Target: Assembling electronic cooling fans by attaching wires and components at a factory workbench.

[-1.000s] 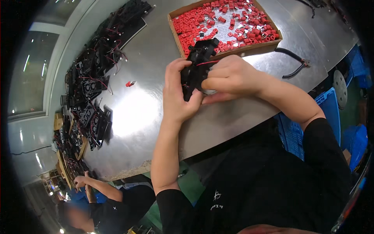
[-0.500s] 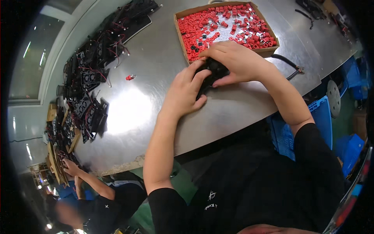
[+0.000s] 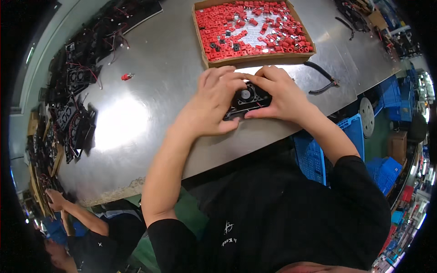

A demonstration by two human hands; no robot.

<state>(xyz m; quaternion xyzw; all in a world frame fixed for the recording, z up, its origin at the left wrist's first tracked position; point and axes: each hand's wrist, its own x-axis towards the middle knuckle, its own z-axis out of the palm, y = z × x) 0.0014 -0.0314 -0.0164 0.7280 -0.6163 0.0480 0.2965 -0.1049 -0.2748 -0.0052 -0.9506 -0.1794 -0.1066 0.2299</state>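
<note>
Between my two hands is a black fan unit [image 3: 249, 96], a dark housing with a small round fan and a light hub on its face. My left hand [image 3: 216, 99] grips it from the left, fingers over the far edge and thumb at the near edge. From the right, my right hand [image 3: 283, 96] holds it with the fingers at the far side and the thumb along the front. The fingers cover both ends of the housing. Just beyond the hands, a cardboard tray [image 3: 264, 59] holds many small red parts and a few black ones.
A red part [image 3: 127, 76] lies loose on the metal table [image 3: 168, 59]. Black-handled pliers [image 3: 324, 82] lie right of the tray. Several black fan units [image 3: 68, 118] with wires line the left side. A co-worker's hand [image 3: 55, 199] is at lower left. Blue crates [image 3: 314, 159] stand below the table's edge.
The fan unit has been turned so its fan face now shows between my hands. My hands stand a little farther from the tray, and the whole view has shifted.
</note>
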